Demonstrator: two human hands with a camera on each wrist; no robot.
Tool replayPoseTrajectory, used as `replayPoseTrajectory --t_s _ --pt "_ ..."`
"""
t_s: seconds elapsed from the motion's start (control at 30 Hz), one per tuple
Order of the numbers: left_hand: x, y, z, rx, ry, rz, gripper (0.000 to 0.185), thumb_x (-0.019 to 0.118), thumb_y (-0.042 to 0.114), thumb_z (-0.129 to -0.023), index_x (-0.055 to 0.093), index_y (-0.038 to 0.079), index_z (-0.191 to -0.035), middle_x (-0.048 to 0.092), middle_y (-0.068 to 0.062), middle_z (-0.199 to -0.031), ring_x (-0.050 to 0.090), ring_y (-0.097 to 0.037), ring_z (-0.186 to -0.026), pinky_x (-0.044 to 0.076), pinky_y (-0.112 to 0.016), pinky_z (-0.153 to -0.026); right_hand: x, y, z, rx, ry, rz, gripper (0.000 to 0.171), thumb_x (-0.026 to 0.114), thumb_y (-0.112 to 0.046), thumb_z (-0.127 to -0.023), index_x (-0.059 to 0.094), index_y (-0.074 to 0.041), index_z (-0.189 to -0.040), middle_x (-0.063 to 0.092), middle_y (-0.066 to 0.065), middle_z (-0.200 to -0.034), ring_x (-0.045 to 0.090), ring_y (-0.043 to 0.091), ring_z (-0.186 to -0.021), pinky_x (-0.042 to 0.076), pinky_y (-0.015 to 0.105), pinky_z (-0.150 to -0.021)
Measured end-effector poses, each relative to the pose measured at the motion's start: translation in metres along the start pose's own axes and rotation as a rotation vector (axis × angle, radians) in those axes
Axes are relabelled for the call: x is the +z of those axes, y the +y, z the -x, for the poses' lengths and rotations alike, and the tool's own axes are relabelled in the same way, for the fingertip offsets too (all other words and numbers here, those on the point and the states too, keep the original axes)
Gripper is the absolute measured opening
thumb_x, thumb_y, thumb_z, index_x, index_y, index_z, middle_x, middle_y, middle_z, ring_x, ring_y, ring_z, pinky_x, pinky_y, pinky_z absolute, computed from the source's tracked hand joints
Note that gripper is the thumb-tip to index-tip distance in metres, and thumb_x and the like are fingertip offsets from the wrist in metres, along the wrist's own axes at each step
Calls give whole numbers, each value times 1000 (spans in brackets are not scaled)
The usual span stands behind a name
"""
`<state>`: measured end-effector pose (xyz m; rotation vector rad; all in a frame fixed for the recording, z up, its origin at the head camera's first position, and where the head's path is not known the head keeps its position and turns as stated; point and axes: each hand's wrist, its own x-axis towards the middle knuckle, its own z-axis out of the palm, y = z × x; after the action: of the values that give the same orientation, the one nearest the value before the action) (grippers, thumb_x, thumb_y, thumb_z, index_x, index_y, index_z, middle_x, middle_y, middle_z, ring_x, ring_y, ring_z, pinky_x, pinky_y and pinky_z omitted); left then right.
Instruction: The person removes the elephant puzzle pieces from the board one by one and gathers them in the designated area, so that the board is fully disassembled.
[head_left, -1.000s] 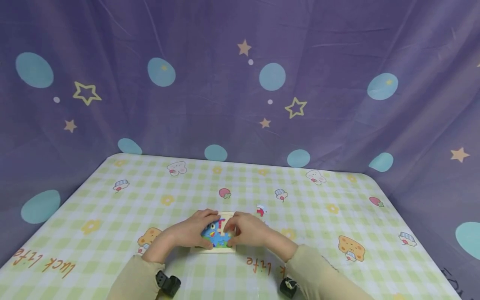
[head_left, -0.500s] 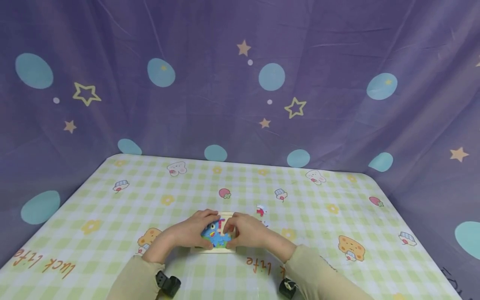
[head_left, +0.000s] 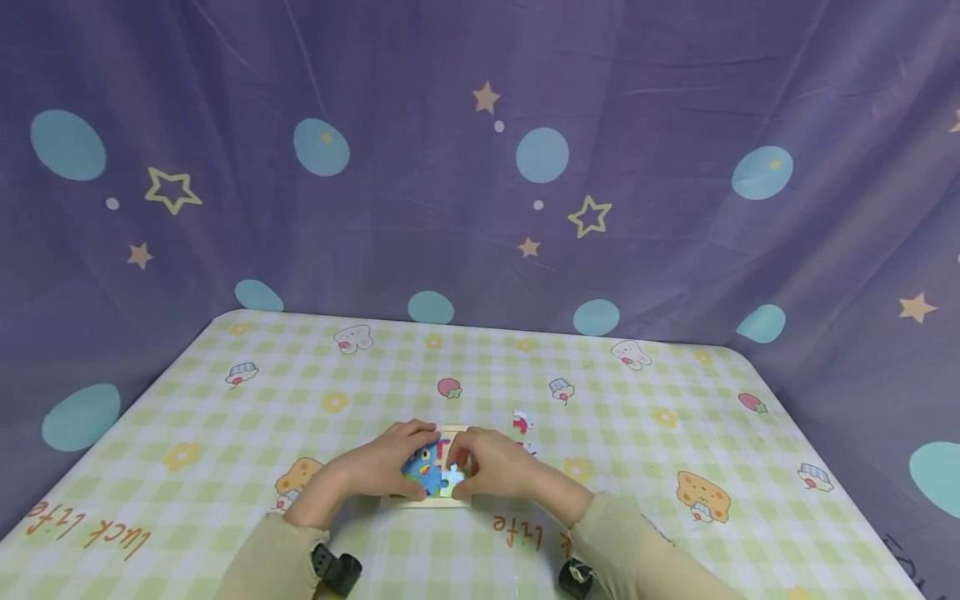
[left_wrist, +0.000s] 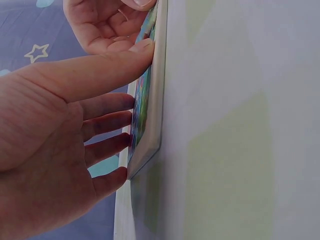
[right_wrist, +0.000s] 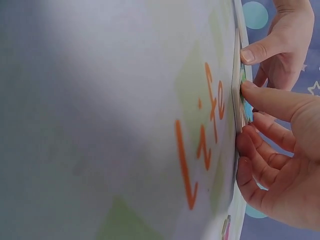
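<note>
note pale blue piece (head_left: 452,481) at near right of puzzle board (head_left: 438,503), pinched in nearer right hand (head_left: 497,462), cannot tell if seated; see puzzle board gripped at left by left hand (head_left: 381,461); find loose red-and-white piece (head_left: 522,422) beyond, on checked tablecloth (head_left: 288,400)

Got a wood-framed jigsaw (head_left: 429,479) lying flat on the green-checked tablecloth (head_left: 420,554), only partly filled, with a goofy blue critter showing.
</note>
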<state>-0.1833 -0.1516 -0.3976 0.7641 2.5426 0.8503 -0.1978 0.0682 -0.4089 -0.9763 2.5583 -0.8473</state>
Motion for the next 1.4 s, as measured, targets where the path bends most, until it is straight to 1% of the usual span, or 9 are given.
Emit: replayPoseTrajectory --t_s 0.17,0.4,0.57,0.73,0.9,1.03,1.27,1.4 --pt "0 0 0 1 -1 -3 78 82 18 -82 43 -6 -145 33 -22 -152 27 -43 -140 31 -59 -108 -1 0 1 2 4 -57 25 83 -11 -80 63 -14 -94 59 -7 -86 52 3 -68 45 21 -65" --pt "0 0 0 -9 -1 0 78 82 19 -82 43 -6 -145 33 -22 -152 27 -42 -140 31 -59 -108 -2 0 2 -3 5 -91 25 82 -8 -81 61 -12 -94 61 -5 -82 53 3 -69 46 21 -67" --pt "-1 1 1 -4 2 4 78 82 19 -82 43 -7 -145 33 -23 -152 27 -43 -140 31 -59 -107 -2 0 2 -8 7 -97 25 80 -7 -82 59 -13 -94 61 -5 -81 55 3 -72 47 21 -70" --pt "-1 1 1 -8 3 0 78 82 19 -82 43 -6 -145 33 -22 -152 27 -43 -140 31 -59 -107 -2 1 3 -14 3 -104 24 79 -6 -84 59 -13 -95 62 -4 -82 54 3 -72 46 22 -69" --pt "-1 1 2 -16 5 -1 78 82 18 -82 43 -5 -145 33 -22 -152 27 -42 -140 31 -59 -107 -3 0 4 -45 0 -123 21 76 -5 -86 60 -11 -97 62 -5 -81 55 3 -71 46 22 -70" --pt "-1 1 2 -21 5 0 78 81 18 -82 43 -5 -146 33 -21 -153 27 -42 -141 31 -59 -107 -3 1 5 -53 3 -141 17 73 -4 -89 60 -10 -98 63 -5 -82 56 3 -72 47 22 -71" --pt "-1 1 2 -10 2 -6 78 82 19 -82 43 -4 -146 33 -21 -152 28 -42 -140 32 -59 -107 -2 5 7 -38 11 -154 14 70 -6 -91 61 -11 -100 63 -5 -81 54 3 -67 46 22 -65" --pt "0 2 1 -20 2 -17 78 82 19 -82 43 -3 -146 33 -20 -153 28 -41 -141 32 -58 -107 -3 9 7 -42 15 -152 12 70 -7 -92 62 -11 -100 65 -5 -80 55 3 -67 46 22 -65"
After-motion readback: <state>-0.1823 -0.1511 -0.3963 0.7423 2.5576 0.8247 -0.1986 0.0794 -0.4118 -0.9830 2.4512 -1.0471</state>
